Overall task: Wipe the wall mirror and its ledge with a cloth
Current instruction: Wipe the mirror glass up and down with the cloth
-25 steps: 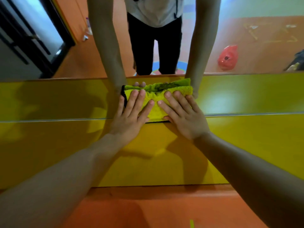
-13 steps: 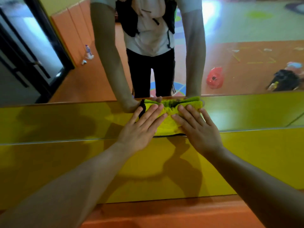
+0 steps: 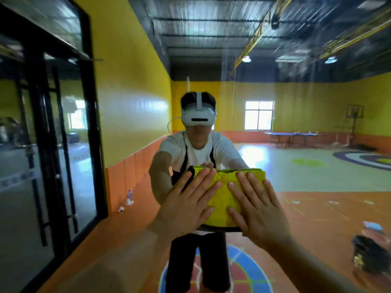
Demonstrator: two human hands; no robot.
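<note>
Fingers point(image 3: 203, 182) straight and spread, both palms flat on the yellow cloth point(image 3: 222, 199) against the wall mirror point(image 3: 296, 123).
Side by side, the left hand point(image 3: 188, 208) and right hand point(image 3: 260, 210) cover the folded cloth, likely to spread even pressure over the glass; the ledge is out of view.

we note the cloth point(image 3: 221, 197) as a soft, matt, napped pile with a dark bound edge, the mirror point(image 3: 296, 98) as smooth glossy glass, and, reflected in it, a glossy painted wall point(image 3: 131, 102), a shiny floor point(image 3: 275, 166) and a glass-paned door point(image 3: 78, 155) in dark framing.
</note>
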